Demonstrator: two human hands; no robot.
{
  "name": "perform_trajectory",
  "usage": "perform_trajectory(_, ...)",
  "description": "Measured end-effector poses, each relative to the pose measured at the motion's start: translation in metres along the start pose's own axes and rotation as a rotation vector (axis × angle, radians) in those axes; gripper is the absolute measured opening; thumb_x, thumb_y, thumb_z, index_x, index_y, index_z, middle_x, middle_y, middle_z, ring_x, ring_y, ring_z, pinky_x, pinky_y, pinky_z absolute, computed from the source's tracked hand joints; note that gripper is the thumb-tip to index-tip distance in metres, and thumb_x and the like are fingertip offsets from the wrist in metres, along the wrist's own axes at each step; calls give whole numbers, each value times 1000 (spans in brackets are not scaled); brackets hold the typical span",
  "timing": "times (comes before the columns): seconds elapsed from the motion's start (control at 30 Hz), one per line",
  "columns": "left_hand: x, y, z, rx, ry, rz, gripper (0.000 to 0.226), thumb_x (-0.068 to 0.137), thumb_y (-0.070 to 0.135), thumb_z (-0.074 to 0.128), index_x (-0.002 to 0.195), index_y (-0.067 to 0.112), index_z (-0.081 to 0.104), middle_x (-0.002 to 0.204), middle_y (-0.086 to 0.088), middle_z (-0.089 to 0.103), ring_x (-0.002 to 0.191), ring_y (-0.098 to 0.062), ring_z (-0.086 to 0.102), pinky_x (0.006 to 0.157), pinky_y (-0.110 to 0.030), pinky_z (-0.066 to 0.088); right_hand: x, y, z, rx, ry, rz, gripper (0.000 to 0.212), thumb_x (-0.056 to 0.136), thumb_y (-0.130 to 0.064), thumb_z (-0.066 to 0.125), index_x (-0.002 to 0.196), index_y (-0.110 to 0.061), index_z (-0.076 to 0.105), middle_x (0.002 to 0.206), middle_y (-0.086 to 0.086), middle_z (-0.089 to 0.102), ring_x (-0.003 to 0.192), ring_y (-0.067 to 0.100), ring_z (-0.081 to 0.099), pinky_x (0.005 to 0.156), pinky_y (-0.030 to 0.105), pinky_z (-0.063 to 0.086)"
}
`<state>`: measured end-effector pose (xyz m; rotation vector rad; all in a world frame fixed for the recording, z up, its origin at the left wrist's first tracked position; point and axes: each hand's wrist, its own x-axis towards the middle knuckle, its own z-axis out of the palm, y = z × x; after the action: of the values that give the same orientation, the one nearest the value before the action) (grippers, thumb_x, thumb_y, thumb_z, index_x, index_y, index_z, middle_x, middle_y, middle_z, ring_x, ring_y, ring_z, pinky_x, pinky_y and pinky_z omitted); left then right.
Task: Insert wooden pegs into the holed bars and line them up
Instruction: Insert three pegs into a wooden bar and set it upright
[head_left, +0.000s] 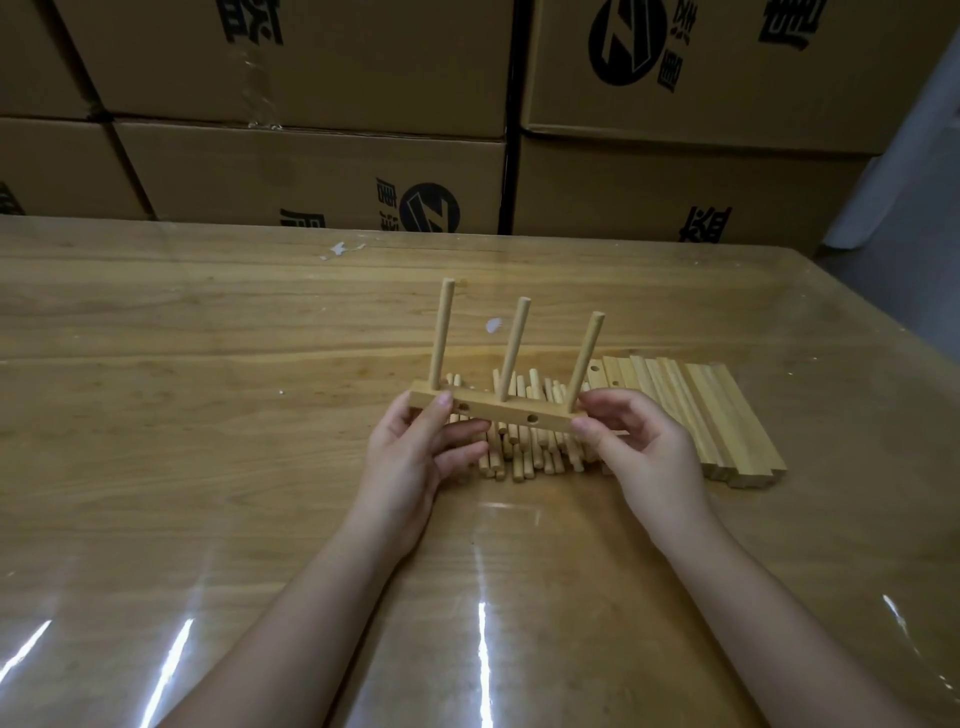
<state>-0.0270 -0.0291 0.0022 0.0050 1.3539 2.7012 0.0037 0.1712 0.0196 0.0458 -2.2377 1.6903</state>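
Observation:
I hold a wooden holed bar (498, 410) level above the table, at the centre of the view. Three pegs stand up from its top: left peg (442, 335), middle peg (514, 356), right peg (586, 361). Round holes show on its near face. My left hand (415, 457) grips the bar's left end with the thumb on the front. My right hand (631, 441) pinches the right end. Under the bar lies a pile of loose pegs (524, 457), partly hidden by my hands.
A row of plain holed bars (701, 410) lies flat to the right of the peg pile. The wooden table (208, 415) has a glossy clear cover. Stacked cardboard boxes (311, 171) form a wall along the far edge.

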Motion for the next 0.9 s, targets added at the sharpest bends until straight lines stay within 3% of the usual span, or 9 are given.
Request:
perform_trajectory(0.2, 3, 4, -6, 70, 49, 42, 41, 72, 15, 70, 112, 14, 61, 93, -4, 74, 88, -23, 72, 67, -23, 57, 4, 9, -7, 27, 46, 18, 22, 82, -16, 68, 97, -32, 65, 96, -16, 68, 94, -2, 62, 82, 24, 52)
perform_trajectory(0.37, 2, 7, -10, 221, 75, 41, 33, 66, 17, 74, 98, 25, 73, 98, 0, 73, 90, -20, 72, 69, -21, 56, 7, 16, -6, 29, 65, 15, 22, 82, -16, 68, 94, -35, 65, 96, -16, 69, 95, 0, 63, 85, 28, 53)
perform_trajectory(0.47, 0, 9, -10, 336, 69, 94, 28, 64, 20, 74, 89, 34, 75, 86, 11, 74, 83, -16, 72, 67, -19, 55, 8, 20, -8, 13, 69, -3, 23, 83, -16, 67, 93, -37, 65, 96, -19, 68, 94, 0, 63, 84, 27, 53)
perform_trajectory(0.63, 0, 10, -10, 436, 90, 121, 29, 63, 27, 75, 90, 34, 75, 96, -10, 70, 79, -15, 69, 67, -21, 54, 7, 23, -5, -71, 66, -61, 26, 85, -19, 65, 93, -43, 61, 95, -23, 67, 93, -5, 61, 79, 15, 49)
perform_trajectory(0.8, 2, 11, -11, 419, 157, 135, 28, 62, 26, 75, 89, 34, 76, 103, -7, 71, 90, -17, 68, 81, -31, 53, 7, 27, -4, -129, 87, -130, 24, 86, -19, 64, 108, -28, 61, 104, -19, 63, 96, -7, 59, 76, 8, 47)
perform_trajectory(0.9, 2, 16, -13, 321, 219, 128, 25, 66, 18, 74, 90, 27, 75, 95, -2, 73, 94, -21, 68, 83, -34, 55, 8, 29, -5, -159, 129, -129, 23, 88, -24, 61, 111, -24, 60, 101, -18, 62, 90, -4, 58, 72, 11, 48)
